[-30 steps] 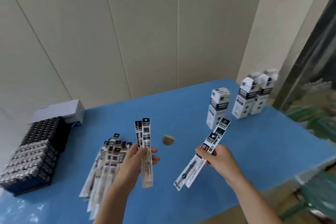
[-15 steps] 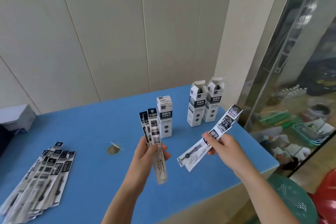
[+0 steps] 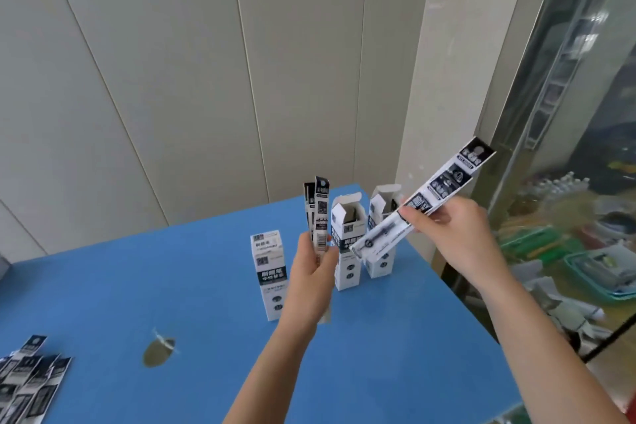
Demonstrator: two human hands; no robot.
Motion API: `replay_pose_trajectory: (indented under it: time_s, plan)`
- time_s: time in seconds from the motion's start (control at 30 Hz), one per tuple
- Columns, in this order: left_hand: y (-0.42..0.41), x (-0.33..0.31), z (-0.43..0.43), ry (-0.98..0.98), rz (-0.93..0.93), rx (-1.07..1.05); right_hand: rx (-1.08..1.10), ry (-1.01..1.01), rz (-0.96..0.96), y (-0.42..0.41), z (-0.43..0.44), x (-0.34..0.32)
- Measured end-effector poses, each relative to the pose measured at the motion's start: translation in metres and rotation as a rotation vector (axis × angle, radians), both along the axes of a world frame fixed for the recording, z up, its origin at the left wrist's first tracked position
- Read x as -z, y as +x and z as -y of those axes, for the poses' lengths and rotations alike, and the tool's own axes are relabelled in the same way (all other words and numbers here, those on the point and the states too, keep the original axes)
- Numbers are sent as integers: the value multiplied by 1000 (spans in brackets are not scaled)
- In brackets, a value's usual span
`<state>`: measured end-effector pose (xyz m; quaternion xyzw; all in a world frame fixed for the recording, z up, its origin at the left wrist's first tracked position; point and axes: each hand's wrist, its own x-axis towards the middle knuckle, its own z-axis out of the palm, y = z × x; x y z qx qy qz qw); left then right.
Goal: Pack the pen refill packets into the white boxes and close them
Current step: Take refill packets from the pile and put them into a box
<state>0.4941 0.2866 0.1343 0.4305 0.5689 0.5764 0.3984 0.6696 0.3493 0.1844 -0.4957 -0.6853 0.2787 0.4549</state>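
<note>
Within the last second, the person had carried pen refill packets away from the loose pile (image 3: 31, 379) at the blue table's (image 3: 137, 279) left edge and over to the white boxes. The left hand (image 3: 311, 272) gripped an upright bundle (image 3: 318, 213) with curled fingers. The right hand (image 3: 451, 234) pinched a slanted bundle (image 3: 444, 186), its lower end in front of the two open boxes (image 3: 347, 237), so insertion looked imminent. A closed box (image 3: 270, 272) stood beside them.

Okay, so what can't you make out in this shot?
Head view only.
Insides of the two open boxes: hidden by their own walls and the packets in the right hand.
Packet pile: cut off by the left and bottom edges.
Closed box print: too blurred to read.
</note>
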Motion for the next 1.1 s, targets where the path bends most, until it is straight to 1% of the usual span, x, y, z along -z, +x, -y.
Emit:
replay_pose_trajectory:
  time_s: [0.07, 0.2, 0.3, 0.37, 0.5, 0.67, 0.87, 1.1]
  plan:
    - [7, -1, -18, 18, -83, -11, -35, 58, -11, -1, -14, -9]
    - [12, 3, -49, 10, -189, -86, -109, 132, -8, -6, -42, -20]
    - [11, 8, -68, 2, -278, -176, -158, 159, 24, -9, -61, -21]
    - [12, 10, -77, -19, -304, -211, -204, 164, 39, -11, -70, -21]
    - [16, 15, -88, -101, -309, -267, -284, 174, 65, -12, -86, -21]
    - [18, 21, -99, -191, -287, -319, -359, 196, 141, -15, -101, -20]
    - [18, 23, -108, -176, -266, -367, -417, 185, 184, -18, -113, -19]
    - [15, 27, -114, -177, -236, -413, -415, 210, 243, -19, -123, -23]
